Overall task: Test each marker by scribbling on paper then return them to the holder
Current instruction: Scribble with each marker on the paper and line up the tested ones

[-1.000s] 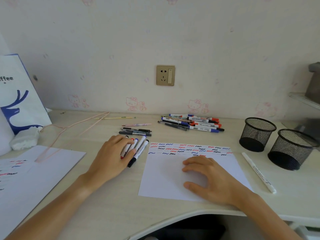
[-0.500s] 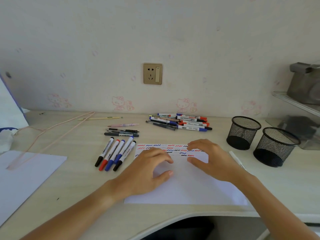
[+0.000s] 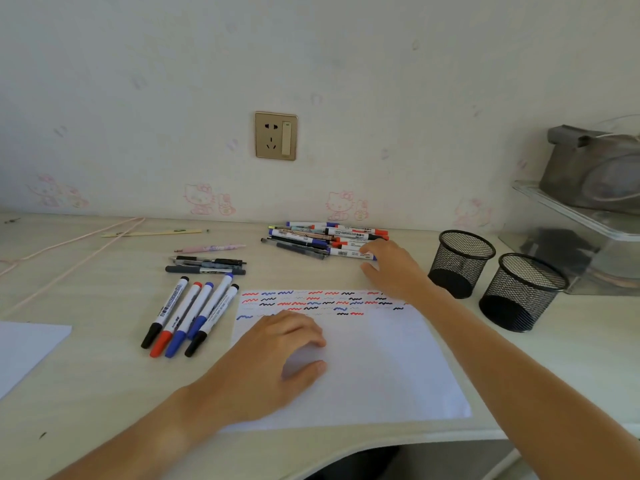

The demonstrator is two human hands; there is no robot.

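Observation:
A white sheet of paper (image 3: pixel 381 368) with rows of red, blue and black scribbles along its top lies on the desk in front of me. My left hand (image 3: pixel 277 355) rests on its left part, fingers curled, holding nothing. My right hand (image 3: pixel 391 268) stretches past the sheet's top right corner, fingers apart, its fingertips touching the near end of a pile of markers (image 3: pixel 325 239) by the wall. Several capped markers (image 3: pixel 188 315) lie side by side left of the paper. Two empty black mesh holders (image 3: pixel 460 261) (image 3: pixel 521 292) stand at the right.
Two dark pens (image 3: pixel 207 265), a pink pen (image 3: pixel 209 248) and a yellow pencil (image 3: pixel 152 232) lie behind the row of markers. A pink cord (image 3: pixel 65 251) crosses the left of the desk. Another white sheet (image 3: pixel 24 351) lies at the far left. A clear shelf (image 3: pixel 568 209) stands at the right.
My left hand let go of the markers at the left and moved onto the paper. My right hand left the sheet and reached up to the pile by the wall. The view shifted right.

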